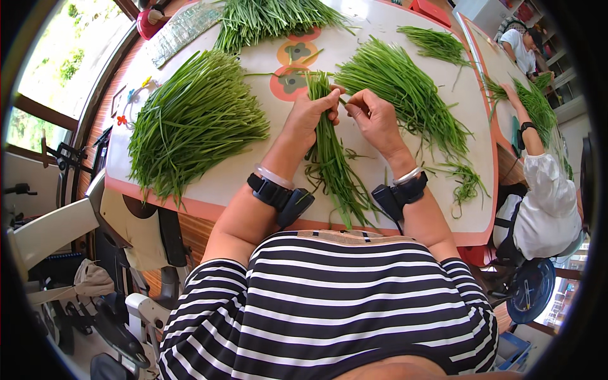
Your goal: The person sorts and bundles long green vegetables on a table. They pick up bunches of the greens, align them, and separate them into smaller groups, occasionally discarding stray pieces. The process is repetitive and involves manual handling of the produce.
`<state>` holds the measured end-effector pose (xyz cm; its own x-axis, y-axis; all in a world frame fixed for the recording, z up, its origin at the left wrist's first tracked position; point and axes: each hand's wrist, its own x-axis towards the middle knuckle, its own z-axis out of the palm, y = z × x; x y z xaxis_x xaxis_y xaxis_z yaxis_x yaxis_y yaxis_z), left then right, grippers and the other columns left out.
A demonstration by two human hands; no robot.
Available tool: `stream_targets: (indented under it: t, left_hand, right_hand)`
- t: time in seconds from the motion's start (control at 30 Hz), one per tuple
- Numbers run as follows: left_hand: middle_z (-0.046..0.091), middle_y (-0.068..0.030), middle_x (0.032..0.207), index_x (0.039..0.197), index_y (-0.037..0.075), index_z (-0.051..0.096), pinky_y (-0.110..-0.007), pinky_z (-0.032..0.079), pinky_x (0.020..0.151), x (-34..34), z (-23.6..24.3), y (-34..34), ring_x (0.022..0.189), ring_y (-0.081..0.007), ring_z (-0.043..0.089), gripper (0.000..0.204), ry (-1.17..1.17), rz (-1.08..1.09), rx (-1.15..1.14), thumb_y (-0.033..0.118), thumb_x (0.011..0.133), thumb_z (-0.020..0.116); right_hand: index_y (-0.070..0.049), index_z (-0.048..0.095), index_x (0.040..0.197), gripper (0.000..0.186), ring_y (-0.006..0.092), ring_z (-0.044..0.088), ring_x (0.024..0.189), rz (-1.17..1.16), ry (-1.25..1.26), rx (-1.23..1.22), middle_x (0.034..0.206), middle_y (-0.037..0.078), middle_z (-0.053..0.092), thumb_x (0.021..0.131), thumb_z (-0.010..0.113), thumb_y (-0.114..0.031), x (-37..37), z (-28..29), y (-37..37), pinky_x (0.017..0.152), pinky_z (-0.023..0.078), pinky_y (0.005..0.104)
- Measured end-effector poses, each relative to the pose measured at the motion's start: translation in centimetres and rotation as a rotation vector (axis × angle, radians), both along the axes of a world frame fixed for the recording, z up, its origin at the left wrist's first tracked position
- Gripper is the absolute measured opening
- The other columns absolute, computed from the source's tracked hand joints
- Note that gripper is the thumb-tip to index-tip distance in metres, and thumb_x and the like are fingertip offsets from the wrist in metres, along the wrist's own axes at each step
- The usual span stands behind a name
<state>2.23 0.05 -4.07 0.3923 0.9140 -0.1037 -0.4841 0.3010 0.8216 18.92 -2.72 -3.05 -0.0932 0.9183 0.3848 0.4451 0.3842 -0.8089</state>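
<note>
My left hand (310, 118) is wrapped round a bunch of long green chives (332, 166), its stalk ends pointing away from me and its leaf tips trailing toward the table's near edge. Just right of it, my right hand (372, 120) is closed in a pinch on a thin chive leaf at the bunch's upper end. A large pile of chives (199, 123) lies to the left of my hands. Another pile of chives (405, 88) spreads out on the right, close to my right hand. Loose trimmed leaves (467, 180) lie near my right wrist.
More chives (272, 22) are heaped at the far side of the white table (253, 174), beside a clear plastic sheet (183, 31). A smaller bunch (434, 44) rests far right. At an adjoining table, a person in white (544, 202) handles chives; another person (520, 49) sits beyond. Chairs stand left.
</note>
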Motion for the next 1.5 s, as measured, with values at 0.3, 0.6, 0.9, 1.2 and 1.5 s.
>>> stream_targets:
  t: [0.3,0.6,0.9,1.2,1.5]
  left_hand:
    - [0.057,-0.0027,0.079,0.099,0.002,0.063,-0.029,0.049,0.06,-1.2,0.5,0.5,0.066,-0.0125,0.056,0.017,-0.173,0.086,-0.022,0.017,0.091,0.065]
    - [0.064,-0.0109,0.106,0.101,0.008,0.058,-0.038,0.053,0.086,-2.7,0.6,1.4,0.096,-0.0213,0.063,0.015,-0.353,0.167,-0.038,0.022,0.095,0.058]
    - [0.052,0.0001,0.074,0.097,0.007,0.055,-0.029,0.05,0.065,-4.2,-0.7,2.1,0.062,-0.0106,0.049,0.016,-0.481,0.039,-0.157,0.023,0.096,0.057]
    - [0.051,0.0004,0.073,0.111,0.003,0.056,-0.024,0.044,0.055,-1.5,0.3,0.1,0.06,-0.0083,0.047,0.025,-0.098,-0.119,-0.256,0.022,0.095,0.059]
    - [0.06,-0.0071,0.082,0.095,0.005,0.056,-0.026,0.048,0.053,-0.8,0.1,0.1,0.063,-0.0142,0.055,0.016,0.106,0.028,-0.157,0.02,0.095,0.059]
  right_hand:
    - [-0.001,0.064,0.097,0.012,0.0044,0.057,0.071,0.177,0.055,-0.332,0.082,-0.002,0.065,0.086,0.068,-0.001,2.2,0.5,-0.1,0.066,0.047,0.019]
    - [-0.002,0.067,0.094,0.01,0.0037,0.054,0.07,0.077,0.247,-0.282,0.08,-0.003,0.065,0.085,0.07,-0.003,3.7,0.2,0.1,0.065,0.045,0.0186]
    - [-0.004,0.067,0.092,0.004,0.0013,0.047,0.064,0.03,0.468,-0.249,0.074,-0.006,0.059,0.087,0.067,-0.005,4.3,0.3,0.4,0.058,0.038,0.0166]
    - [-0.002,0.066,0.091,0.008,0.006,0.057,0.079,0.283,0.277,-0.195,0.084,-0.001,0.064,0.084,0.067,0.002,2.4,1.0,-0.6,0.071,0.047,0.0217]
    - [-0.001,0.064,0.09,0.005,0.0091,0.063,0.088,0.418,0.433,-0.275,0.089,0.003,0.067,0.087,0.066,0.001,1.8,0.8,-0.6,0.081,0.051,0.0242]
